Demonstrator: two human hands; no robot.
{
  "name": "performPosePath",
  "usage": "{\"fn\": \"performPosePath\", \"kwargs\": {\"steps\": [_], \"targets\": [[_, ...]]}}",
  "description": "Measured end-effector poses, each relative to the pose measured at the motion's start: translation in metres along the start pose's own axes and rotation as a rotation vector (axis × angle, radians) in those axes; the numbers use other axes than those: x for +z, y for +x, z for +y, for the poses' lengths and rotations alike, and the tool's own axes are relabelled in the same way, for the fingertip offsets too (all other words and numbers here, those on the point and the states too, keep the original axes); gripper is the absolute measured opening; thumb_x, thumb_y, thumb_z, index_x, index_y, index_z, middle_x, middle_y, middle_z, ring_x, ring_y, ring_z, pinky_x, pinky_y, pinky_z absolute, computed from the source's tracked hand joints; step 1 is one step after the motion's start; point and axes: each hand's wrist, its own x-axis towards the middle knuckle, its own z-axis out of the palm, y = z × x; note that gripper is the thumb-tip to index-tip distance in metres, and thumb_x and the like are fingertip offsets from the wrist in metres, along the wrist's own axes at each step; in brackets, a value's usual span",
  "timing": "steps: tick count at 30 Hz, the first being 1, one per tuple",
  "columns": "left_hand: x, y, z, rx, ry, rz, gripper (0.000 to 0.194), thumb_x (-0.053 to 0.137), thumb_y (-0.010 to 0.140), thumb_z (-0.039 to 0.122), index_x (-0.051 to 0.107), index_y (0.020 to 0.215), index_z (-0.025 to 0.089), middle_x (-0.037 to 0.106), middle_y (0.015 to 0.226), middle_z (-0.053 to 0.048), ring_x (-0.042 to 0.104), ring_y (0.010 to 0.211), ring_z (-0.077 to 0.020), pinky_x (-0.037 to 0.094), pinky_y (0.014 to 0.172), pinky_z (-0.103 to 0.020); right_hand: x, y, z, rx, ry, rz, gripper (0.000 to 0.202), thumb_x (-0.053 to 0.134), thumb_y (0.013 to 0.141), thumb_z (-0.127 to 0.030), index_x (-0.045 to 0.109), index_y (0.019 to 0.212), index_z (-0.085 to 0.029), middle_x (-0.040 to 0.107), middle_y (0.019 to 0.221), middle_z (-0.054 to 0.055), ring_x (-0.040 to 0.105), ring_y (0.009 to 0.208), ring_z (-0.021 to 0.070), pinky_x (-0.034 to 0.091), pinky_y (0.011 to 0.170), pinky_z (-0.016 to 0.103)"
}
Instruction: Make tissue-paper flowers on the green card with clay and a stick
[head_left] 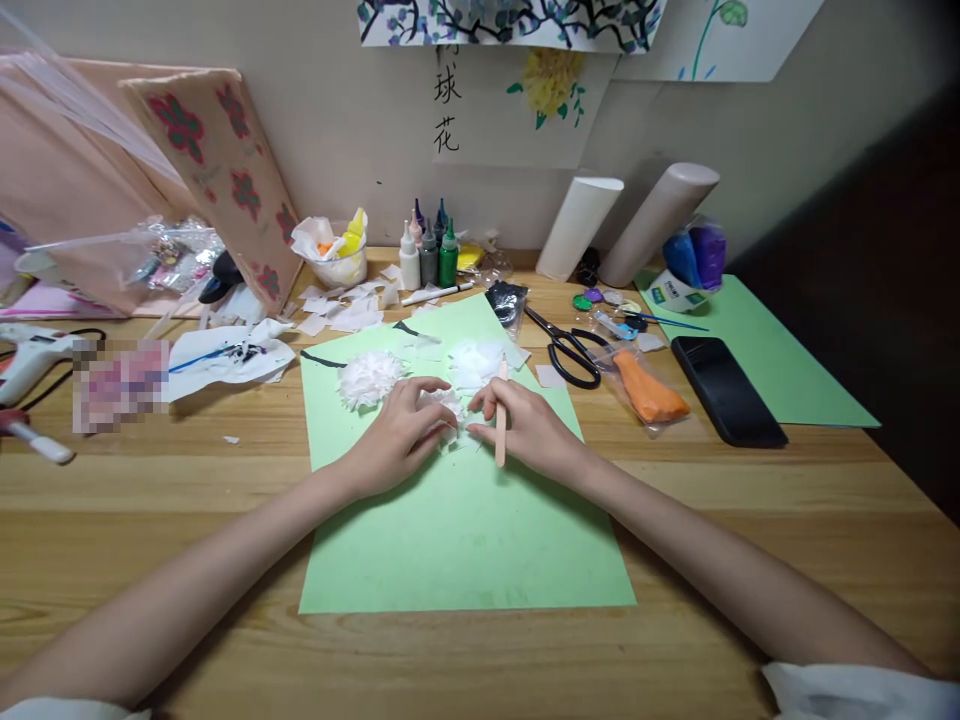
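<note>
My right hand (529,420) is closed on a flat wooden craft stick (500,425), which stands nearly upright between the fingers. My left hand (405,430) curls round a small tuft of white paper petals (446,403), partly hidden by its fingers. Both hands rest over a light green sheet (465,540), fingertips close together. Stuck or lying on that sheet are a fluffy white paper flower (370,379) at left and another white paper bloom (477,365) behind my right hand. Dark strips (322,359) show near the sheet's upper left.
Black scissors (568,347), an orange clay packet (651,388) and a phone (726,390) lie to the right. Paint bottles (428,252), paper scraps (352,308) and a plastic cup (335,258) are at the back. A glue gun (37,360) lies far left.
</note>
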Motion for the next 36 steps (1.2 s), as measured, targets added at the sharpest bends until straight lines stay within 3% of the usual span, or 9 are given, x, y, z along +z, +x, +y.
{"fn": "performPosePath", "kwargs": {"steps": [4,8,13,21,25,29,33,36], "targets": [[-0.002,0.0,0.002,-0.009,-0.016,-0.04,0.019,0.041,0.091,0.023,0.06,0.095,0.023,0.042,0.125,-0.007,0.037,0.119,-0.0246,0.035,0.099,-0.046,-0.001,0.001,-0.002,-0.013,0.053,-0.102,0.018,0.057,0.078,-0.015,0.042,0.069,-0.021,0.059,0.076,0.0,0.055,0.074,0.0152,0.041,0.065,0.026],[0.0,-0.001,0.003,0.013,0.023,-0.028,0.019,0.055,0.083,0.037,0.059,0.094,0.022,0.042,0.123,-0.009,0.037,0.115,-0.0282,0.036,0.096,-0.048,-0.005,0.0,-0.002,-0.049,0.138,-0.218,0.013,0.055,0.08,-0.016,0.047,0.072,-0.021,0.058,0.074,-0.002,0.053,0.067,0.012,0.041,0.06,0.024],[0.002,-0.001,0.002,0.01,0.041,0.025,0.009,0.054,0.082,0.026,0.056,0.089,0.02,0.042,0.117,-0.01,0.04,0.111,-0.026,0.038,0.094,-0.044,0.0,0.007,-0.003,-0.156,0.072,-0.225,0.012,0.054,0.08,-0.013,0.049,0.072,-0.021,0.059,0.074,-0.001,0.053,0.067,0.0125,0.042,0.062,0.025],[-0.002,-0.001,0.001,-0.025,-0.063,0.003,0.016,0.043,0.082,0.011,0.052,0.092,0.02,0.042,0.115,-0.009,0.041,0.112,-0.0225,0.038,0.095,-0.041,0.021,0.005,0.003,-0.26,0.049,-0.101,0.018,0.051,0.081,-0.015,0.041,0.068,-0.022,0.062,0.08,0.003,0.057,0.07,0.0153,0.045,0.065,0.029],[-0.003,-0.001,0.002,-0.017,-0.058,0.002,0.014,0.048,0.081,0.015,0.053,0.093,0.02,0.044,0.115,-0.009,0.042,0.111,-0.0233,0.037,0.096,-0.042,0.03,0.0,0.009,-0.255,0.037,-0.019,0.014,0.052,0.082,-0.016,0.043,0.073,-0.023,0.059,0.078,0.002,0.057,0.07,0.0156,0.046,0.063,0.029],[0.0,-0.002,0.002,-0.01,-0.014,0.031,0.01,0.052,0.084,0.025,0.053,0.092,0.02,0.045,0.114,-0.009,0.042,0.109,-0.0232,0.037,0.094,-0.04,0.03,-0.001,0.007,-0.267,0.078,0.032,0.012,0.054,0.08,-0.016,0.044,0.079,-0.023,0.06,0.09,0.004,0.059,0.078,0.0168,0.048,0.067,0.03],[0.002,-0.002,0.001,-0.019,-0.004,0.04,0.01,0.048,0.088,0.027,0.052,0.09,0.019,0.046,0.113,-0.009,0.042,0.108,-0.0223,0.037,0.092,-0.039,0.027,-0.002,0.005,-0.285,0.137,0.189,0.014,0.058,0.078,-0.017,0.045,0.078,-0.023,0.059,0.088,0.004,0.059,0.08,0.0177,0.049,0.07,0.032],[0.002,-0.001,0.001,-0.007,-0.002,0.034,0.007,0.048,0.088,0.025,0.052,0.09,0.019,0.046,0.113,-0.009,0.042,0.107,-0.0221,0.037,0.093,-0.04,0.026,-0.005,0.008,-0.309,0.277,0.326,0.01,0.054,0.083,-0.021,0.046,0.078,-0.022,0.057,0.076,0.001,0.057,0.068,0.0149,0.046,0.062,0.029]]}}
